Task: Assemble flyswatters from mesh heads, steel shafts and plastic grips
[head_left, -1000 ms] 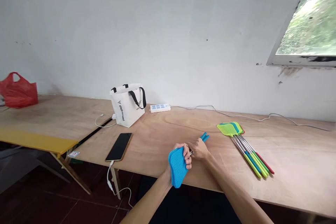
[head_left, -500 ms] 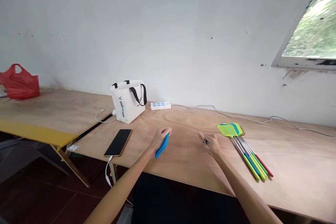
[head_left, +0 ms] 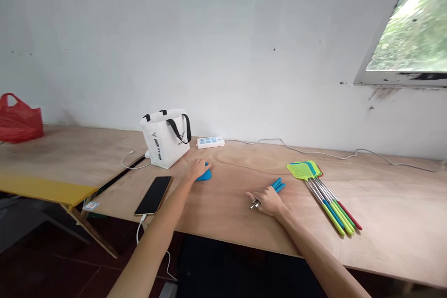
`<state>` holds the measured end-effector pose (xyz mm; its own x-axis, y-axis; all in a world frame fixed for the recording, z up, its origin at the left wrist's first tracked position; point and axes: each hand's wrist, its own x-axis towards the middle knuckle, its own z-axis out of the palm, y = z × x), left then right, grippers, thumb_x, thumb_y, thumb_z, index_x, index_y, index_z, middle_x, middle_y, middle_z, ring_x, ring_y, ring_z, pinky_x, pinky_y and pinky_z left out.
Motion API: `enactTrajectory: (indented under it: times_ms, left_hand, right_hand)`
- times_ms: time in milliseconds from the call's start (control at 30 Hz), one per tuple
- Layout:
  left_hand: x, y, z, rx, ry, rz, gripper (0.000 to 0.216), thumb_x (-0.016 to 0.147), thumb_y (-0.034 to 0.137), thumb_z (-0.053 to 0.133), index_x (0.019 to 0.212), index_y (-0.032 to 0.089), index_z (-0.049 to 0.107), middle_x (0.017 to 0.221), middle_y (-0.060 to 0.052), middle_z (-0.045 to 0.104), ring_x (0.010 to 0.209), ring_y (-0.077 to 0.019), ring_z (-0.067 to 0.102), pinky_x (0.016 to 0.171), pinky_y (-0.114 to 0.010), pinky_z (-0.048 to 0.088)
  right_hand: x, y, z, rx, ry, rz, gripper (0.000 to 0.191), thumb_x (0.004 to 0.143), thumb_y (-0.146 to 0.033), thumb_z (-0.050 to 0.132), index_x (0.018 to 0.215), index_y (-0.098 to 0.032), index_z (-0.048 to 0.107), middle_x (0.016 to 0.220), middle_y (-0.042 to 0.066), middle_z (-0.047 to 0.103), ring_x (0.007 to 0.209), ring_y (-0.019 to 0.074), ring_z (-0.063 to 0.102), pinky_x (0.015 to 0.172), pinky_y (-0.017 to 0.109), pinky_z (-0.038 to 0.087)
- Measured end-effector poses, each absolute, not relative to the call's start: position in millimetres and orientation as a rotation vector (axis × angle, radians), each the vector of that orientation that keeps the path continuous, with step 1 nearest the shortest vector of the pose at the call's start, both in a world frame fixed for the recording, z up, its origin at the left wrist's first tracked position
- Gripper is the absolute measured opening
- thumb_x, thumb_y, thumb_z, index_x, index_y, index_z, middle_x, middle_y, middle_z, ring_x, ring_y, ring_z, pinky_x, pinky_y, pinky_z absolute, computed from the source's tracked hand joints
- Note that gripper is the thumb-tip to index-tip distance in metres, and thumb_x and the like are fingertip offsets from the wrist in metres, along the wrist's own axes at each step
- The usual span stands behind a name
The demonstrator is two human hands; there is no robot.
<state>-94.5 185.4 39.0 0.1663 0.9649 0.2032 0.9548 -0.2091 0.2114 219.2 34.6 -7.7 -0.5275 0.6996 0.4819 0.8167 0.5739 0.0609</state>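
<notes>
Though grip unclear, left hand (head_left: 196,168) outstretched on blue heads (head_left: 206,176), right hand (head_left: 268,200) clenching handles (head_left: 279,185).

**Blue swatter parts in two spots**

The blue swatter head (head_left: 206,176) lies flat on the bench (head_left: 237,228), toward the back. My left hand (head_left: 198,167) covers most of it, so only a rounded blue edge shows past my fingers, and I cannot tell how many layers it has. Well apart from it, to the right, is the bundle of blue handles (head_left: 278,185), thin bright metal rods with blue plastic grips. My right hand (head_left: 268,199) is closed around the middle of the bundle. The grip ends stick out away and rightward, and the bare metal tips poke out near-left, low over the wood.
</notes>
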Motion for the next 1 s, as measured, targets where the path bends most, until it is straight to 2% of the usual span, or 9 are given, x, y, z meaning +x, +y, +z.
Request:
enactTrajectory:
  times_ms: [100, 200, 333, 533, 833, 933, 1000]
  left_hand:
    - [-86.9, 201.6, 46.7, 2.461, 1.981, 0.455, 0.034, 0.098, 0.043, 0.05, 0.095, 0.015, 0.069, 0.109, -0.017, 0.071, 0.108, -0.0343, 0.061, 0.093, -0.042, 0.042]
    - [-74.8, 214.4, 52.0, 2.558, 1.975, 0.467, 0.034, 0.101, 0.041, 0.046, 0.102, 0.014, 0.067, 0.122, -0.019, 0.064, 0.121, -0.037, 0.053, 0.102, -0.045, 0.037]
    - [-67.5, 227.8, 49.3, 2.626, 2.0, 0.459, 0.034, 0.102, 0.037, 0.042, 0.108, 0.013, 0.065, 0.124, -0.02, 0.061, 0.123, -0.0384, 0.049, 0.102, -0.047, 0.035]
    - [-73.8, 252.0, 37.7, 2.631, 2.067, 0.428, 0.036, 0.101, 0.038, 0.041, 0.114, 0.012, 0.063, 0.125, -0.02, 0.06, 0.116, -0.0372, 0.052, 0.098, -0.046, 0.039]
    - [-77.6, 299.3, 16.9, 2.564, 2.062, 0.381, 0.037, 0.101, 0.04, 0.037, 0.116, 0.018, 0.062, 0.13, -0.015, 0.06, 0.118, -0.0354, 0.055, 0.1, -0.047, 0.041]
    - [-78.1, 302.5, 3.4, 2.529, 2.036, 0.376, 0.042, 0.1, 0.042, 0.037, 0.125, 0.016, 0.058, 0.132, -0.017, 0.063, 0.126, -0.0368, 0.052, 0.104, -0.049, 0.039]
    - [-80.2, 301.7, -2.9, 2.519, 2.002, 0.371, 0.048, 0.099, 0.042, 0.037, 0.135, 0.014, 0.052, 0.142, -0.018, 0.058, 0.136, -0.0357, 0.046, 0.11, -0.049, 0.034]
  right_hand:
    - [217.6, 34.0, -6.2, -1.289, -2.422, -0.376, 0.057, 0.106, -0.036, 0.039, 0.06, -0.017, 0.065, 0.057, 0.004, 0.067, 0.047, 0.0112, 0.052, 0.057, 0.031, 0.014]
    - [216.3, 35.2, -4.9, -1.339, -2.448, -0.34, 0.055, 0.106, -0.038, 0.041, 0.061, -0.018, 0.067, 0.058, 0.004, 0.068, 0.048, 0.0108, 0.052, 0.056, 0.031, 0.013]
    - [209.9, 43.3, -3.1, -1.366, -2.494, -0.296, 0.051, 0.104, -0.04, 0.046, 0.062, -0.019, 0.068, 0.06, 0.004, 0.07, 0.049, 0.0114, 0.053, 0.056, 0.031, 0.013]
    - [190.9, 54.4, -0.8, -1.316, -2.568, -0.267, 0.049, 0.105, -0.039, 0.046, 0.067, -0.019, 0.068, 0.065, 0.003, 0.072, 0.052, 0.0115, 0.057, 0.055, 0.028, 0.015]
    - [185.2, 56.7, -17.2, -1.203, -2.528, -0.253, 0.042, 0.099, -0.034, 0.053, 0.06, -0.02, 0.063, 0.058, 0.001, 0.07, 0.048, 0.011, 0.056, 0.055, 0.033, 0.01]
    - [184.1, 57.9, -21.4, -1.183, -2.508, -0.236, 0.042, 0.098, -0.032, 0.052, 0.059, -0.02, 0.062, 0.057, 0.0, 0.069, 0.048, 0.011, 0.056, 0.056, 0.034, 0.01]
    - [183.5, 58.2, -22.5, -1.19, -2.509, -0.242, 0.043, 0.098, -0.032, 0.051, 0.059, -0.02, 0.062, 0.056, 0.001, 0.068, 0.048, 0.0113, 0.057, 0.056, 0.035, 0.01]
